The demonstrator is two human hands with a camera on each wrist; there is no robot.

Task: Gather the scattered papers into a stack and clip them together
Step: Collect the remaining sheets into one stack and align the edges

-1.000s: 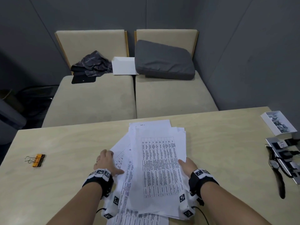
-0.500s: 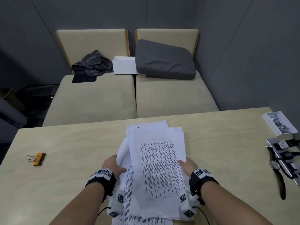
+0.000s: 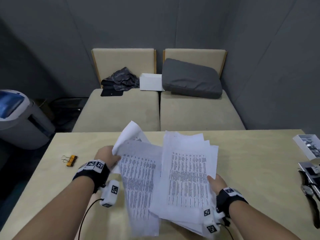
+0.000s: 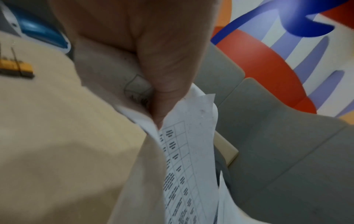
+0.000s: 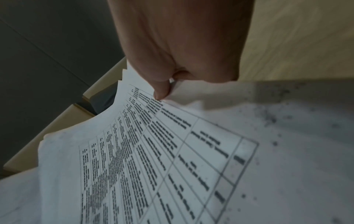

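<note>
The printed white papers are lifted off the wooden table in a loose, uneven bundle with two fans of sheets. My left hand grips the left sheets at their edge, where one corner curls up. My right hand pinches the right-hand sheets with its thumb on top. An orange binder clip lies on the table left of my left hand, also at the left edge of the left wrist view.
A white box of small metal clips sits at the table's right edge, with a wristwatch and dark items below it. Beyond the table are two beige seats, a grey cushion, a white box and dark cloth. A grey bin stands at left.
The papers lay on the table under both hands; now both hands have lifted them up and they have spread into two fans. The head view has tilted up and moved back.
</note>
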